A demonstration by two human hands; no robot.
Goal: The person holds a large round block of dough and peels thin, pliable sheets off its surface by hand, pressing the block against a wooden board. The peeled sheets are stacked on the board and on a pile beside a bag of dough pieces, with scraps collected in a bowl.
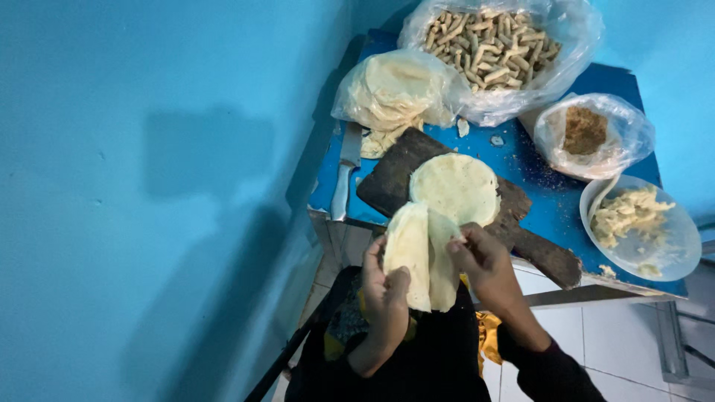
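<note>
Nearest the body, the left hand (386, 292) pinches a limp, pale stack of thin wrappers (419, 257) upright while the right hand's (484, 260) grip peels one sheet free. Beyond, on the blue desk (521, 160), a round wrapper (456, 188) lies flat on the dark wooden board (391, 175), with bagged rolls (491, 46) farthest.

A small food-preparation corner, likely a home or snack kitchen: plain blue walls (149, 186), white floor tiles (588, 327), and a blue-topped table (536, 179) crowded with a dark wooden cutting board (387, 179), a knife (344, 175), thin round dough wrappers (456, 187), and plastic bags of finished rolls (491, 45).
</note>
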